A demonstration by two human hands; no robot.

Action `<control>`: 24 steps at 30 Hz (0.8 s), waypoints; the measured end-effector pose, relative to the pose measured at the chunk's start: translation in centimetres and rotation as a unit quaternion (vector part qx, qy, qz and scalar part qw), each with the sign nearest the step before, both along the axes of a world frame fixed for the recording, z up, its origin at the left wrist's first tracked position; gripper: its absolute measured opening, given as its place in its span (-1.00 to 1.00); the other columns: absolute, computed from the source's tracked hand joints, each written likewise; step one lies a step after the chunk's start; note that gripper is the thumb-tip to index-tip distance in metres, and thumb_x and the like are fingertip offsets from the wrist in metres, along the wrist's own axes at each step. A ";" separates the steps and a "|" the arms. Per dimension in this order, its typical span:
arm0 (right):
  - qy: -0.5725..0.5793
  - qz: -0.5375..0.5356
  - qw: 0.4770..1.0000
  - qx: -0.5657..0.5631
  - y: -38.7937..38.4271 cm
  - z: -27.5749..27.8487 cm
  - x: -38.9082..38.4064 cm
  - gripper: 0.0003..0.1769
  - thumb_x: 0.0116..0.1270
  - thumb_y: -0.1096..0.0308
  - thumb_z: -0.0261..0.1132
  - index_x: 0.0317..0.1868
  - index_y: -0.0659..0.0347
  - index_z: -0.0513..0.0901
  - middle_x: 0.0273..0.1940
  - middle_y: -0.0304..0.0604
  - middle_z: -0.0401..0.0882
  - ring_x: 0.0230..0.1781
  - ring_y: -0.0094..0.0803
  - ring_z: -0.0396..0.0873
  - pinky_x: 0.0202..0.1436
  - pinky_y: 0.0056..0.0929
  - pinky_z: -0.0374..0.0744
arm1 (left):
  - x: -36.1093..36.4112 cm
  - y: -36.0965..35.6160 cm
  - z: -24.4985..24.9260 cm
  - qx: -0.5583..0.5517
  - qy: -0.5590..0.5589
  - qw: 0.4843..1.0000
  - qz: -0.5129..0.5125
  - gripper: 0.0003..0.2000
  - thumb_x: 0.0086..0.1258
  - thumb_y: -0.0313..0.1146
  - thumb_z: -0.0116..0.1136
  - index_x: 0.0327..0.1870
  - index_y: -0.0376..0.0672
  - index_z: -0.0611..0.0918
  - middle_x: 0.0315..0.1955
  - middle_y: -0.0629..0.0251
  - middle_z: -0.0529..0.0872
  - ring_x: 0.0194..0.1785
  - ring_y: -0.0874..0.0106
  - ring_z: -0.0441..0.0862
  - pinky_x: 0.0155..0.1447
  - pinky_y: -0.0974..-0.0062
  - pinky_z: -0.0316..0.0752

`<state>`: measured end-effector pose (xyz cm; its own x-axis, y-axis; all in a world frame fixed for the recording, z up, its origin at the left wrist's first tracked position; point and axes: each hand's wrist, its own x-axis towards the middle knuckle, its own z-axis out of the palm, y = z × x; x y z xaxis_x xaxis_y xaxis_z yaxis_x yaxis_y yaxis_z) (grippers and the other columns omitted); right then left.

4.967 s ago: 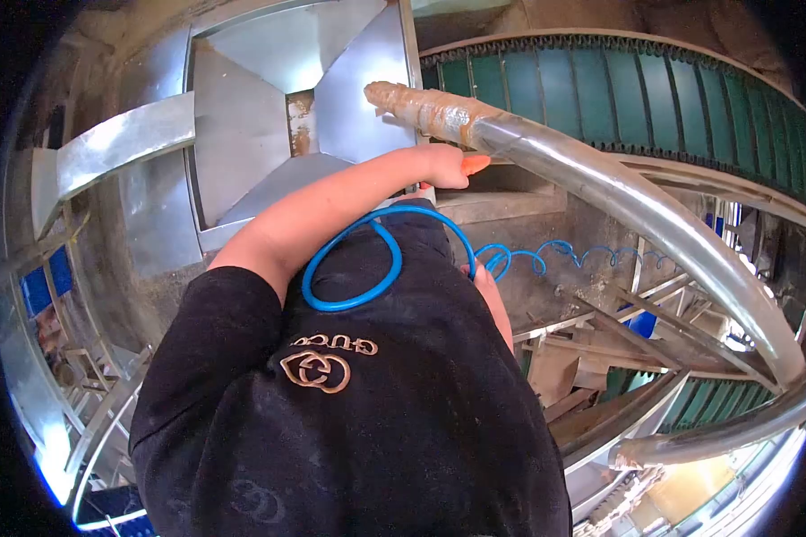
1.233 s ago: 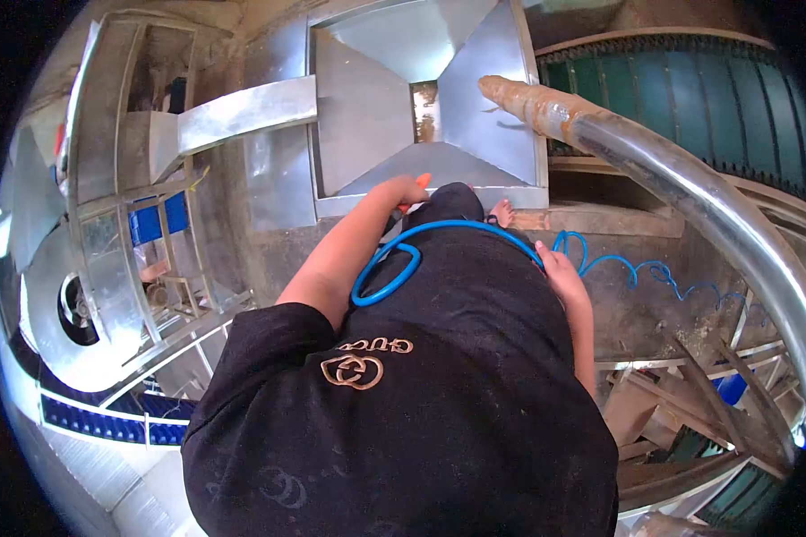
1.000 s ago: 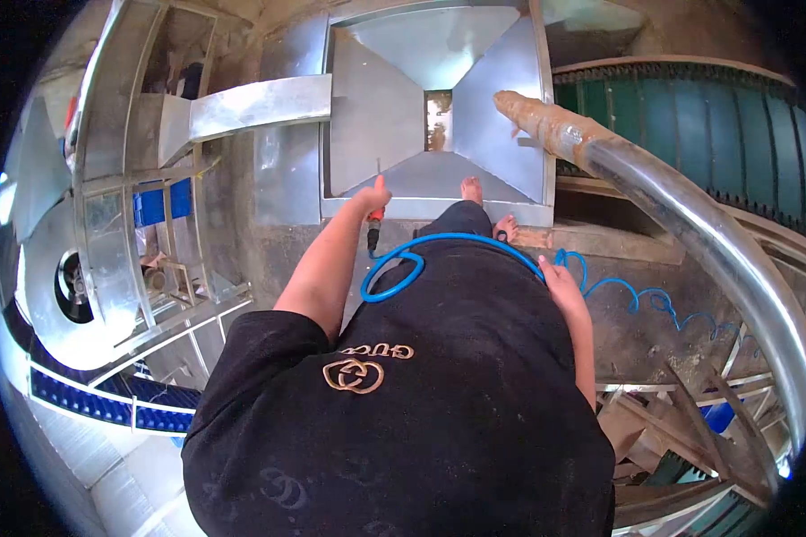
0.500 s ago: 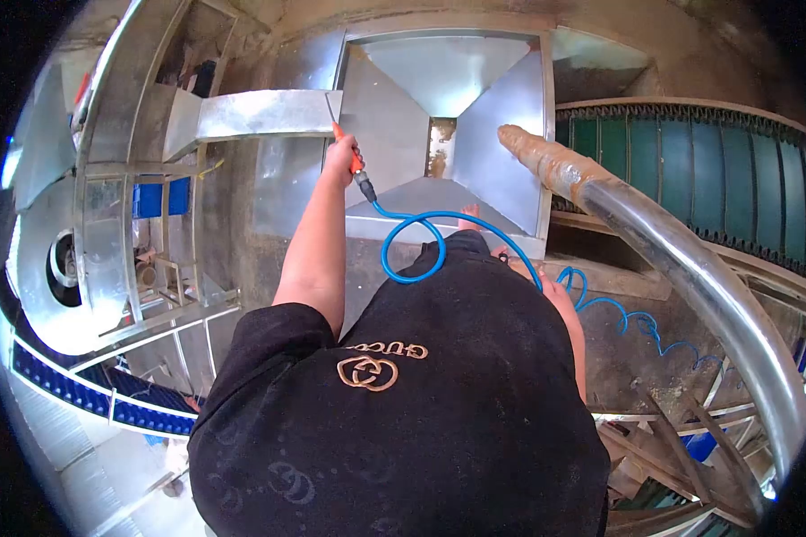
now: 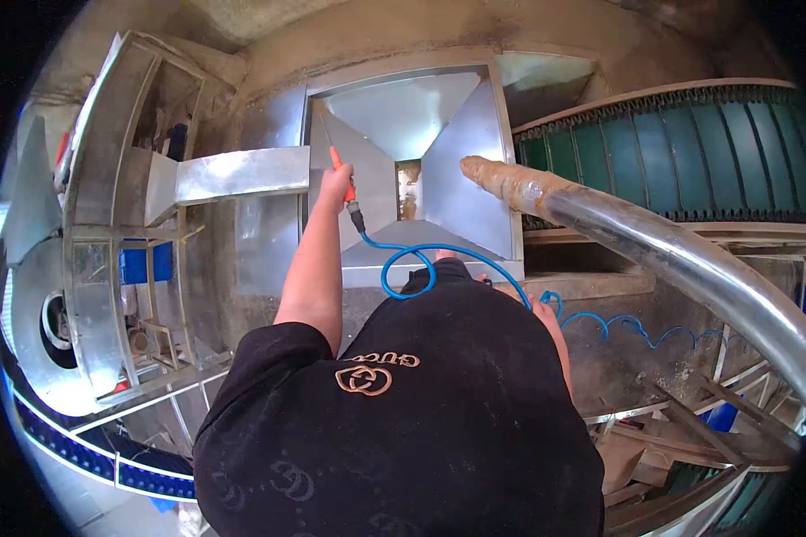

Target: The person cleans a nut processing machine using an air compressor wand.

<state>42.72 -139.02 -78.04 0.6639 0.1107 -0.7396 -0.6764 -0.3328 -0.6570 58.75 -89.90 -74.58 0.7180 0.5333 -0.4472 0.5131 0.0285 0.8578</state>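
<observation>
My left hand (image 5: 336,187) is wrapped round an orange air gun (image 5: 348,191) with a thin nozzle that points up over the left side of a square metal hopper (image 5: 372,161). From its dark lower end a blue coiled hose (image 5: 432,247) loops across in front of my body to the right. My right hand (image 5: 539,311) is low beside my black shirt, at the blue hose; its fingers are partly hidden, and whether they grip the hose is unclear.
A large curved metal pipe (image 5: 636,237) reaches from the right toward the hopper. Green panels (image 5: 681,157) stand behind it. At left are a metal duct (image 5: 242,174), a blue bin (image 5: 145,266) and a curved blue conveyor (image 5: 81,456).
The view has shifted, so the hopper and pipe appear lower and further left. My left hand still holds the air gun, whose nozzle now shows over the hopper's left side instead of the duct's end.
</observation>
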 end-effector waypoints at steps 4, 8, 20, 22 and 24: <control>0.000 -0.041 0.999 0.027 0.0 -1.2 -0.7 -0.52 0.34 -0.09 -0.02 -0.53 0.12 0.46 -0.65 -0.39 0.29 -0.66 -0.59 0.19 -0.57 -0.57 0.15 | -0.7 -2.2 0.6 0.025 0.023 0.999 -0.029 -0.83 0.00 -0.34 0.05 -0.49 -0.27 0.46 -0.65 0.30 0.43 -0.62 0.44 0.41 -0.52 0.46 0.34; 0.010 -0.027 0.997 0.069 -0.9 -2.7 -1.7 -0.53 0.33 -0.08 -0.03 -0.55 0.11 0.44 -0.67 -0.39 0.27 -0.67 -0.58 0.21 -0.57 -0.57 0.16 | -0.9 -4.5 -0.1 0.018 0.057 0.990 -0.125 -0.84 0.02 -0.35 0.05 -0.48 -0.23 0.41 -0.66 0.33 0.40 -0.64 0.47 0.38 -0.56 0.48 0.31; -0.028 0.026 0.997 0.068 -1.1 1.3 -2.2 -0.50 0.28 -0.16 -0.02 -0.03 -0.04 0.62 -0.23 -0.21 0.58 -0.41 -0.40 0.44 -0.26 -0.45 0.44 | -0.2 -4.9 -12.2 0.099 0.011 0.964 -0.249 -0.54 0.22 -0.18 0.00 0.17 -0.09 0.40 -0.26 0.30 0.58 -0.38 0.53 0.48 -0.37 0.49 0.40; -0.168 0.073 0.982 0.036 -1.5 -6.2 -3.8 -0.42 0.24 -0.20 -0.02 -0.10 0.08 0.65 -0.17 -0.15 0.62 -0.24 -0.32 0.55 -0.10 -0.35 0.50 | 1.1 -4.0 -10.0 -0.087 0.092 0.946 -0.299 -0.52 0.36 -0.26 -0.15 0.31 0.02 0.18 -0.14 0.34 0.52 -0.29 0.55 0.51 -0.34 0.64 0.45; -0.002 0.007 0.998 0.061 -0.5 -6.1 -3.3 -0.50 0.27 -0.09 0.05 -0.11 0.15 0.62 -0.19 -0.11 0.61 -0.29 -0.30 0.57 -0.19 -0.30 0.53 | 1.7 -2.0 -11.8 -0.182 0.020 0.954 -0.238 -0.53 0.40 -0.28 -0.20 0.33 0.00 0.12 -0.18 0.32 0.53 -0.26 0.51 0.53 -0.25 0.53 0.53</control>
<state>39.39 -139.54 -84.11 0.6640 0.2087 -0.7180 -0.6700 -0.2602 -0.6952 60.48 -91.92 -86.40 0.8184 -0.0458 -0.5729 0.5747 0.0765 0.8148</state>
